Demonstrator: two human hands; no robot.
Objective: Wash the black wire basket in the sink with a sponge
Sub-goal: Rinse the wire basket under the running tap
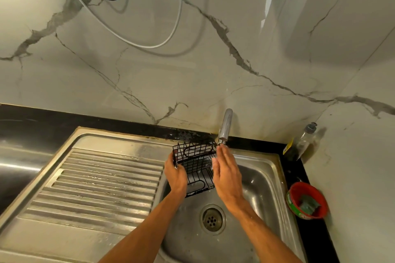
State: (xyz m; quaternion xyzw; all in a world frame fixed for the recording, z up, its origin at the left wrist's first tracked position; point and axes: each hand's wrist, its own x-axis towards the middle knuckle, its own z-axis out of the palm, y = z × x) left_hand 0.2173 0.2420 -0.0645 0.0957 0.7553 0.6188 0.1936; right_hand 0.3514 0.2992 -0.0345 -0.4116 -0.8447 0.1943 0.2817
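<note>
The black wire basket [195, 166] is held over the steel sink [267, 179], just under the spout of the chrome tap [224, 127]. My left hand [175, 175] grips its left side. My right hand [226, 174] lies flat with straight fingers against the basket's right side, fingertips near the tap's outlet. Its thumb side looks blurred. A green scrub pad [307, 206] lies in a red bowl [296, 190] on the counter to the right of the sink.
The ribbed steel draining board [102, 186] spreads to the left of the basin. The drain [212, 219] sits in the basin's middle. A clear bottle [301, 143] stands in the back right corner against the marble wall. Cables hang on the wall above.
</note>
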